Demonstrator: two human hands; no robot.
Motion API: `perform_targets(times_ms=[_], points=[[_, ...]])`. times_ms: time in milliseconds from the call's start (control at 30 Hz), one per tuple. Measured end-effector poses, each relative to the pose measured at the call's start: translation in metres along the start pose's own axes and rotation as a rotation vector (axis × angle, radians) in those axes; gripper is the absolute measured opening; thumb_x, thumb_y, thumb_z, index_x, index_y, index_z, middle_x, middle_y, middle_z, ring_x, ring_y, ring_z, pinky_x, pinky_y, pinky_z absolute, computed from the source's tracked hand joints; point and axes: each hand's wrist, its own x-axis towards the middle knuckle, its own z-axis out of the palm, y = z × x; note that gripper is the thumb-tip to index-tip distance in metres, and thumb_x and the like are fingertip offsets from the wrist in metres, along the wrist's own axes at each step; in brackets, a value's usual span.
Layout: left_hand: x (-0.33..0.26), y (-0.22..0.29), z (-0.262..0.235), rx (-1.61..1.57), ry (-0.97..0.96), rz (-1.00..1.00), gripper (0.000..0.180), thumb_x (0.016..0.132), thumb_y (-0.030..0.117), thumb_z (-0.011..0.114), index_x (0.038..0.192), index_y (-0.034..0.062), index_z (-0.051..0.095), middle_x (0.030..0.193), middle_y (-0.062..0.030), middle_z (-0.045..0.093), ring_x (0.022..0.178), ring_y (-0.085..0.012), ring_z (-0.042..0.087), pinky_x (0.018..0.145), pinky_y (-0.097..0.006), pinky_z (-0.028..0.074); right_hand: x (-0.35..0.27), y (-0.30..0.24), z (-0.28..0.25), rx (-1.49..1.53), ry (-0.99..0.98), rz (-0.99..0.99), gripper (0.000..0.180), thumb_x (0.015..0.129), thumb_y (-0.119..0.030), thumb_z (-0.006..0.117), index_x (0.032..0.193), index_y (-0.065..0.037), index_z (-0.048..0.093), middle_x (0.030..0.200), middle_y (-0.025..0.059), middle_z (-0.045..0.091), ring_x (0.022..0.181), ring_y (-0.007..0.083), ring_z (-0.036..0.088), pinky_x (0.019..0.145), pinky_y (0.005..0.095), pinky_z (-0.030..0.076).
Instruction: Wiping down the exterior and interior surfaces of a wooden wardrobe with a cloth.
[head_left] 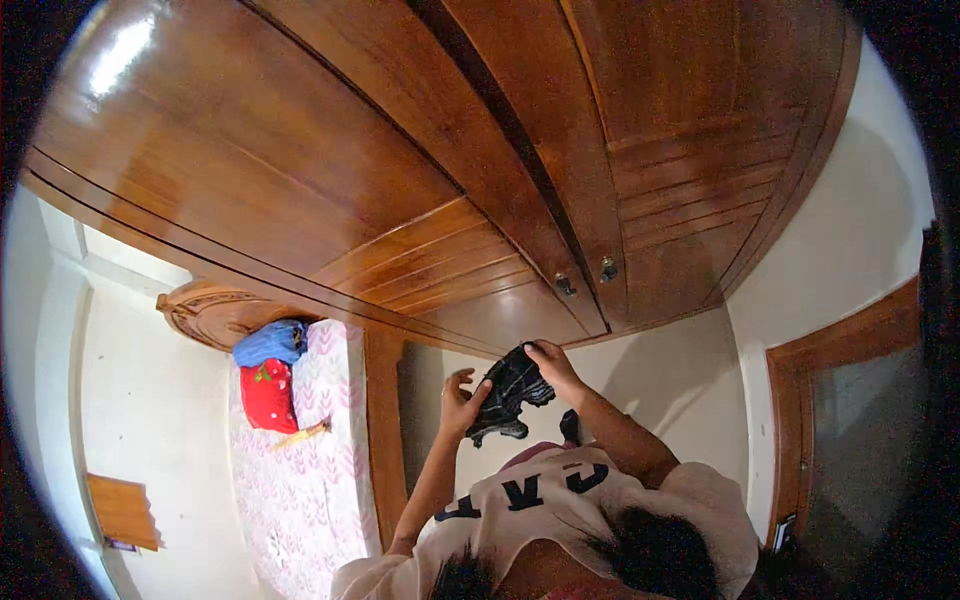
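Observation:
A crumpled black garment point(512, 392) with thin pale lines hangs between my two hands, in front of my body. What kind of garment it is, I cannot make out. My left hand point(462, 402) pinches its left edge, the thumb on the cloth and some fingers raised behind. Its upper right corner is gripped by my right hand point(556, 369), with the thumb and fingers closed on it. The lower part of the cloth dangles in loose folds above the pale floor point(650, 400).
A tall brown wooden wardrobe point(400, 150) with its doors closed and two knobs stands ahead. At left is a bed point(300, 500) with a pink-patterned sheet, a red pillow point(268, 395) and a blue bundle point(268, 343). A wooden door frame point(790, 430) is at right.

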Motion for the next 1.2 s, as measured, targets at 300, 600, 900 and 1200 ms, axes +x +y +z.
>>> perform_targets(times_ms=[300,600,900,1200], points=[[-0.029,-0.026,-0.018,-0.322,-0.397,-0.373,0.037,0.089,0.037,0.065,0.097,0.0009,0.065,0.086,0.0001,0.063,0.081,-0.0095,0.055,0.074,-0.027,0.044,0.007,0.026,0.012,0.023,0.005,0.175,0.03,0.091,-0.031,0.059,0.086,-0.002,0.059,0.081,-0.0001,0.056,0.077,0.0124,0.051,0.073,0.0303,0.042],[0.024,-0.04,-0.012,-0.867,-0.416,-0.357,0.04,0.096,0.047,0.048,0.096,0.0106,0.064,0.084,0.0051,0.064,0.073,-0.0085,0.056,0.07,-0.024,0.043,0.02,0.074,-0.038,-0.407,0.201,-0.213,0.022,0.091,-0.014,0.062,0.107,-0.001,0.054,0.095,0.0046,0.059,0.084,0.0149,0.056,0.08,0.0301,0.046],[0.063,-0.077,-0.053,-0.895,-0.432,-0.256,0.04,0.095,0.047,0.051,0.086,0.0111,0.064,0.076,0.003,0.063,0.064,-0.0075,0.056,0.061,-0.022,0.045,-0.026,-0.008,0.124,-0.141,-0.146,-0.298,0.081,0.083,-0.02,0.072,0.144,-0.005,0.02,0.131,0.0145,0.044,0.109,0.0175,0.052,0.085,0.0331,0.048],[0.088,-0.127,-0.084,-0.948,-0.343,-0.142,0.025,0.091,0.028,0.064,0.073,0.0105,0.064,0.075,0.0072,0.058,0.072,-0.0055,0.05,0.069,-0.024,0.04,-0.024,0.035,0.155,-0.739,-0.014,-0.243,0.044,0.085,-0.033,0.07,0.112,0.0,0.061,0.101,0.0118,0.067,0.091,0.0181,0.062,0.083,0.0332,0.048]])
